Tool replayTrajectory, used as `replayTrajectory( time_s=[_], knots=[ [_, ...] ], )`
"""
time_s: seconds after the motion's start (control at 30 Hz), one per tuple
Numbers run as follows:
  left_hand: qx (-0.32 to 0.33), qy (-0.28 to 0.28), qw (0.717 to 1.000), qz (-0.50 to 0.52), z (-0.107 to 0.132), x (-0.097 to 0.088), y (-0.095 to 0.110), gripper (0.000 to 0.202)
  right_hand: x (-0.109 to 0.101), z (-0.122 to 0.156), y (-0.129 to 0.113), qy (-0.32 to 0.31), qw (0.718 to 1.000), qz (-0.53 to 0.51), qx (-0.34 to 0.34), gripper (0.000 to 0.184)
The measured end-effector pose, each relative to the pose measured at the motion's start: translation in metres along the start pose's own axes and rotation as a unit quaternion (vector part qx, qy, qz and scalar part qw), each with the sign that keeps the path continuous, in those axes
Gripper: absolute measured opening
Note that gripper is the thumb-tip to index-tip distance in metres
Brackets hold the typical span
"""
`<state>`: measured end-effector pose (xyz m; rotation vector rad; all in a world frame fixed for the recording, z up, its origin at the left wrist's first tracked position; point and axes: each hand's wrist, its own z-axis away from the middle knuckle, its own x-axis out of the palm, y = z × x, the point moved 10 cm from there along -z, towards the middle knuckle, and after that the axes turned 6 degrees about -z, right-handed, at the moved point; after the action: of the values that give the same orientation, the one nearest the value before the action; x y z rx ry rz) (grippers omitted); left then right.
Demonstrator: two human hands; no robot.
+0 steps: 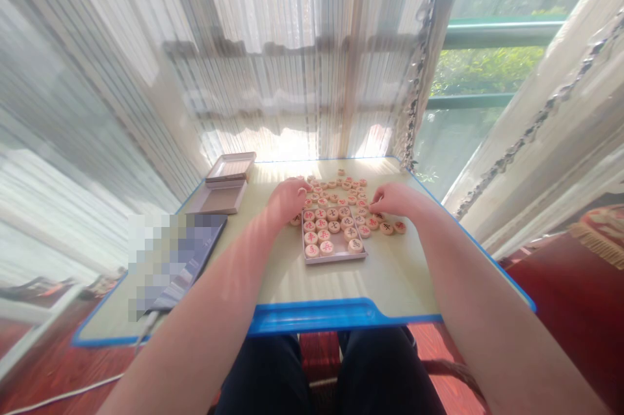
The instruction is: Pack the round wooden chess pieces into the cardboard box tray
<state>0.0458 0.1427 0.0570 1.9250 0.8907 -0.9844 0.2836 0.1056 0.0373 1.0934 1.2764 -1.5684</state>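
A shallow box tray (pixel 336 259) lies on the table, holding rows of round wooden xiangqi pieces (pixel 326 247) with red or black characters. A bare gap shows in its lower middle. Loose xiangqi pieces (pixel 342 201) spread behind the tray and along its right side. My left hand (pixel 288 199) is at the left edge of the loose pieces, fingers curled together; what they hold, if anything, is too small to make out. Over the pieces at the right, my right hand (pixel 394 199) points its closed fingertips downward; whether a piece is between them is hidden.
An open pale box (pixel 220 196) and its lid (pixel 231 166) are at the table's back left. A dark tablet (pixel 207 249), partly blurred out, lies left of my left forearm, with a white cable. The table (pixel 394 281) has a raised blue edge. Curtains hang behind it.
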Motion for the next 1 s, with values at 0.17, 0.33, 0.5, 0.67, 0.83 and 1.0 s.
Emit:
replayTrajectory(
  time_s=[0.17,0.33,0.5,0.67,0.83,1.0],
  knots=[
    [0.022,0.012,1.0,0.013,0.001,-0.007,0.013,0.031,-0.017,0.012,-0.016,0.058,0.998,-0.001,-0.038,0.025],
    [0.02,-0.036,0.997,0.062,0.004,-0.005,0.024,0.025,-0.015,0.043,-0.076,0.04,0.977,-0.055,-0.204,0.023],
    [0.059,-0.075,0.989,0.115,0.009,-0.007,0.041,0.029,0.003,0.056,-0.102,0.023,0.966,-0.018,-0.258,0.024],
    [0.048,-0.075,0.992,0.091,0.01,-0.005,0.04,0.028,0.01,0.059,-0.109,0.034,0.959,0.008,-0.282,0.028],
    [0.048,-0.063,0.995,0.061,0.009,-0.003,0.036,0.027,0.014,0.061,-0.111,0.033,0.957,0.024,-0.286,0.029],
    [0.041,-0.055,0.997,0.045,0.008,-0.004,0.033,0.027,0.015,0.062,-0.111,0.041,0.956,0.025,-0.289,0.027]
  ],
)
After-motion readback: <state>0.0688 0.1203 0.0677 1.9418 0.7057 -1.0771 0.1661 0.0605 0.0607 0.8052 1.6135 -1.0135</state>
